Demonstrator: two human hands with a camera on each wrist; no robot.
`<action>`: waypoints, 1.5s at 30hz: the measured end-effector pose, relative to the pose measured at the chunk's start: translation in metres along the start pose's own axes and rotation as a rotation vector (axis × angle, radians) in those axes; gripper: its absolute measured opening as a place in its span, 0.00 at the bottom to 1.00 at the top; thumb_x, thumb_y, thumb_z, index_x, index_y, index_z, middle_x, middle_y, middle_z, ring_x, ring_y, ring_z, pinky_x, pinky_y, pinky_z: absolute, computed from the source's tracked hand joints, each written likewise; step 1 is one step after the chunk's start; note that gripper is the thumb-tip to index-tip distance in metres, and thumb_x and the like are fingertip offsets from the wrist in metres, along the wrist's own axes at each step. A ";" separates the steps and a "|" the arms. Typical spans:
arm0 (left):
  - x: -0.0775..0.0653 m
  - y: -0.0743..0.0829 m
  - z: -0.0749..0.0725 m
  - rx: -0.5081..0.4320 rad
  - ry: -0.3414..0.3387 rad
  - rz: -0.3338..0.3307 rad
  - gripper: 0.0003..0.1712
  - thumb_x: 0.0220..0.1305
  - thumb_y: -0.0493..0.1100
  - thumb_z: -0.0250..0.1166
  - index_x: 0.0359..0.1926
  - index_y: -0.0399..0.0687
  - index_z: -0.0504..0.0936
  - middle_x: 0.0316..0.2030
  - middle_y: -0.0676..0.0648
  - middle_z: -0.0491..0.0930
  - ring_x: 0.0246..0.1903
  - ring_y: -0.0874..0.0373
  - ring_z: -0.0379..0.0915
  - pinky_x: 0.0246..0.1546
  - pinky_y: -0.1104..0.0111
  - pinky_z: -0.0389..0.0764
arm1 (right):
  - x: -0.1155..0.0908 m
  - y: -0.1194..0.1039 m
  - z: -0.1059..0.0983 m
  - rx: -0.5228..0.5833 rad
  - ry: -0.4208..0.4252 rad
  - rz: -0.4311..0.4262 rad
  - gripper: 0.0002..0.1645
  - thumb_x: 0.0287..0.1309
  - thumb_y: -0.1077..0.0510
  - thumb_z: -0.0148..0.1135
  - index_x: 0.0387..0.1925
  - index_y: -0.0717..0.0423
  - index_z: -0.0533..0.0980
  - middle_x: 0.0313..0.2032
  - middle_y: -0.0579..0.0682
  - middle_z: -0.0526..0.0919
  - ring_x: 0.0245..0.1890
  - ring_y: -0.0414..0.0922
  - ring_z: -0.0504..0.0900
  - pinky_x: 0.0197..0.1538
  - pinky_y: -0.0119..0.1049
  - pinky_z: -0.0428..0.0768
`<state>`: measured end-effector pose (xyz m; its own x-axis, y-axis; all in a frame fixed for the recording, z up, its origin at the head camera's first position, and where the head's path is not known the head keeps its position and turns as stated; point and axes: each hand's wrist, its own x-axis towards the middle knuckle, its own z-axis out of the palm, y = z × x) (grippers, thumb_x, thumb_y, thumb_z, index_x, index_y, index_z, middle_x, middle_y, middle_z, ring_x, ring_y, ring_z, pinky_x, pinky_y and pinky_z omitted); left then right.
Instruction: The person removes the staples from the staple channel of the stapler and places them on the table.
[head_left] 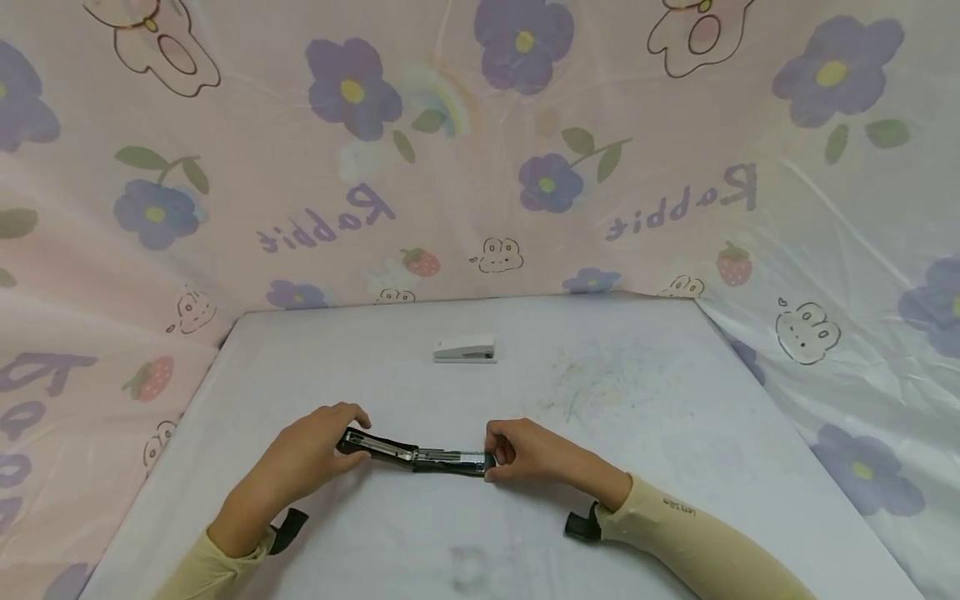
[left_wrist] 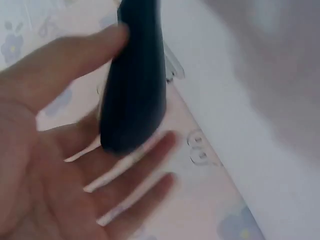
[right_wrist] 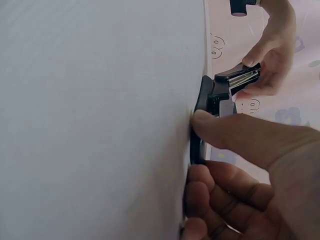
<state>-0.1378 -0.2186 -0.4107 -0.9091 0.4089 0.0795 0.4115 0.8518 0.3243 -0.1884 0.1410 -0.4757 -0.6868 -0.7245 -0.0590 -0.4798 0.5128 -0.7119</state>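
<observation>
A black stapler [head_left: 415, 455] is spread wide open above the white table, its metal inner parts facing up in the head view. My left hand [head_left: 311, 446] pinches the stapler's left end between thumb and fingers. At the other end, my right hand [head_left: 525, 452] grips the base with thumb and index finger, the other fingers curled in. In the right wrist view, the stapler [right_wrist: 235, 80] bends at its hinge, and the base lies close to the tabletop. The left wrist view shows the thumb against the stapler's dark outer side [left_wrist: 135, 85], with several fingers stretched behind.
A white stapler [head_left: 465, 348] stands on the white table [head_left: 360, 350] beyond the hands. A printed curtain [head_left: 465, 167] with flowers and rabbits hangs round the table's back and sides. Faint coloured scribbles mark the tabletop at right.
</observation>
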 end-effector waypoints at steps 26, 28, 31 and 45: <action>0.041 0.060 0.064 0.092 0.087 0.265 0.09 0.62 0.46 0.82 0.35 0.58 0.87 0.40 0.59 0.86 0.37 0.63 0.79 0.32 0.68 0.80 | 0.000 0.001 0.003 0.016 0.006 0.004 0.16 0.60 0.58 0.81 0.39 0.47 0.77 0.29 0.40 0.79 0.26 0.31 0.72 0.34 0.29 0.74; 0.042 0.060 0.065 0.090 0.091 0.269 0.09 0.61 0.46 0.82 0.34 0.58 0.87 0.40 0.59 0.86 0.36 0.63 0.79 0.31 0.69 0.80 | 0.000 0.000 0.003 0.015 0.009 0.004 0.16 0.60 0.58 0.81 0.39 0.48 0.77 0.29 0.41 0.79 0.27 0.31 0.72 0.34 0.28 0.74; 0.042 0.061 0.066 0.089 0.093 0.268 0.09 0.62 0.46 0.81 0.34 0.59 0.87 0.41 0.60 0.86 0.37 0.63 0.80 0.32 0.68 0.81 | -0.001 -0.001 0.001 0.015 0.009 0.004 0.16 0.60 0.59 0.81 0.39 0.49 0.77 0.29 0.42 0.80 0.27 0.31 0.72 0.34 0.28 0.73; 0.045 0.071 0.068 0.131 0.084 0.244 0.10 0.60 0.46 0.82 0.30 0.56 0.87 0.44 0.58 0.87 0.42 0.59 0.83 0.36 0.65 0.84 | 0.000 0.000 0.002 0.016 0.005 0.002 0.17 0.60 0.58 0.81 0.38 0.48 0.76 0.29 0.41 0.79 0.27 0.31 0.72 0.34 0.28 0.74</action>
<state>-0.1453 -0.1171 -0.4476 -0.7822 0.5831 0.2196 0.6186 0.7689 0.1618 -0.1876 0.1405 -0.4772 -0.6906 -0.7210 -0.0572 -0.4694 0.5069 -0.7229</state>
